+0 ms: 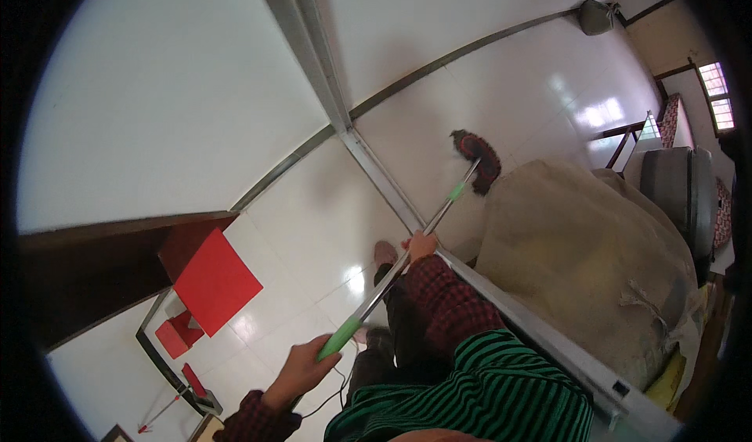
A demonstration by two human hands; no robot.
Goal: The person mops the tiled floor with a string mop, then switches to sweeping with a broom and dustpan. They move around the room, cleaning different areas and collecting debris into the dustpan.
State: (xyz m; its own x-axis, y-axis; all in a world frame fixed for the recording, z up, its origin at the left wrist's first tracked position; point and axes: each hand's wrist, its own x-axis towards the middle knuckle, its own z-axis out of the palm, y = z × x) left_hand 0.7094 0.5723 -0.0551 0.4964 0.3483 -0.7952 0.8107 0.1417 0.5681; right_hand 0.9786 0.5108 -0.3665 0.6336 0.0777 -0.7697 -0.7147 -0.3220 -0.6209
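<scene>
A mop with a metal pole (pixel 382 289) and green grips slants across the view from the lower left toward the upper right. My left hand (pixel 305 363) is closed around the green grip (pixel 341 337) at its top end. Farther down the pole, my right hand (pixel 422 245) grips the bare metal, close to the metal door-frame track. The dark, shaggy mop head (pixel 479 160) lies on the glossy tiled floor (pixel 411 148) beyond the track, slightly blurred. Its near end comes close to a large tan sack.
A metal floor track (pixel 385 183) runs from the upright post (pixel 317 48) down past my right side. The bulging tan sack (pixel 581 266) stands at right, before a grey drum-like container (pixel 670 189). A red table (pixel 217 283) is at left. A cable (pixel 338 392) trails near my feet.
</scene>
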